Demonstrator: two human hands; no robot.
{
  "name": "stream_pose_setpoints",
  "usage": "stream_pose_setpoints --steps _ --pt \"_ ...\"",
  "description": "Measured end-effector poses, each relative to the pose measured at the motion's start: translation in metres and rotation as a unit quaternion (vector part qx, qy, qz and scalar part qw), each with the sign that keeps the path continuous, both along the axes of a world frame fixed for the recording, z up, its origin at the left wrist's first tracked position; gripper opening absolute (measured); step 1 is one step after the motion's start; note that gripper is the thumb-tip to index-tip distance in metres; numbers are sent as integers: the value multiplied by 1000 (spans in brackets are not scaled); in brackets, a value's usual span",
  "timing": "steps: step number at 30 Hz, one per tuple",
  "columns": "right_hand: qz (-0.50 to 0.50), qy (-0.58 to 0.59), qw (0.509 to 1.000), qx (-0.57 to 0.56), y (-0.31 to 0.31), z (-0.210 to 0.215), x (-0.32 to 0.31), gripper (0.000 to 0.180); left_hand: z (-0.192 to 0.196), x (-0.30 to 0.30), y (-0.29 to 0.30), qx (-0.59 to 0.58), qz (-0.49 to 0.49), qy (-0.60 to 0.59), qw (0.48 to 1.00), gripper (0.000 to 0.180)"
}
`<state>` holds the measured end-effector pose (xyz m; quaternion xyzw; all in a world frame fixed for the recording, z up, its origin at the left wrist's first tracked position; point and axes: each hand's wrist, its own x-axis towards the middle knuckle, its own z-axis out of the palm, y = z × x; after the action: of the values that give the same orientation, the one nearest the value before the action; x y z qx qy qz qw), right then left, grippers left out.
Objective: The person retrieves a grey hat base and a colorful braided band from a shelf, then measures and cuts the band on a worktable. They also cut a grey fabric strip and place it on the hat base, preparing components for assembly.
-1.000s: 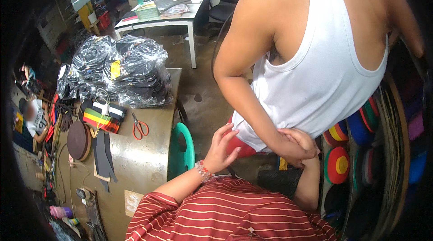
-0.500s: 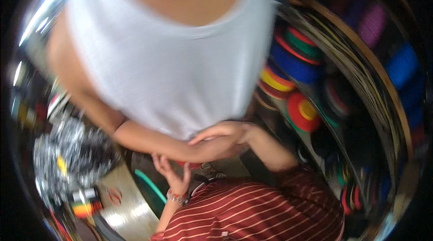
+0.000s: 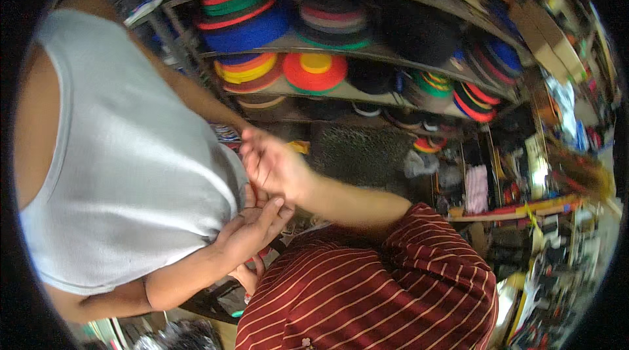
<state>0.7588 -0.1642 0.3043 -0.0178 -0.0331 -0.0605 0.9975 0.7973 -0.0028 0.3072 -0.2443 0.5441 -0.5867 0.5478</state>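
Inspection, close quarters.

- **Right hand** [image 3: 274, 165]: raised at the front edge of the co-worker's white vest [image 3: 131, 173]. The fingers are loosely parted and slightly curled, and nothing shows in their grip. The fingertips are touching or nearly touching the vest cloth; I cannot tell which.
- **Left hand** [image 3: 244, 279]: low, under the vest's hem, and mostly covered by the co-worker's hand [image 3: 252, 232]. I cannot tell whether it is spread or pinching.
- **Small red piece** [image 3: 263, 255]: shows just below the vest's hem, between my left hand and the co-worker's hand. Who holds it is not visible, and its kind is unclear.
- **Surroundings**: beyond the vest are shelves [image 3: 367, 55] stacked with coloured flat rolls [image 3: 316, 69]. My striped sleeve [image 3: 393, 271] is below them.

Risks, as judged:
- Three hands crowd one spot at the hem, so a finger could be caught or the red piece knocked loose and dropped out of sight.
- The cause would be working blind under the co-worker's hand.
- My right hand could also snag the vest cloth.
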Motion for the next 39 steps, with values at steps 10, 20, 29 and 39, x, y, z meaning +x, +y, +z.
stream_pose_setpoints --steps 10,20,29,39 --pt "-80 271 938 -199 -24 -63 -99 16 29 -5 -8 -15 -48 -136 989 27" --pt "-44 230 777 -584 53 -46 -91 34 31 -12 5 9 -93 -1 996 23" --pt "-98 -2 506 -857 70 -38 -113 33 50 -37 43 81 -116 25 990 25" --pt "110 44 268 -956 51 -45 -135 39 52 -29 34 83 -147 -84 982 29"
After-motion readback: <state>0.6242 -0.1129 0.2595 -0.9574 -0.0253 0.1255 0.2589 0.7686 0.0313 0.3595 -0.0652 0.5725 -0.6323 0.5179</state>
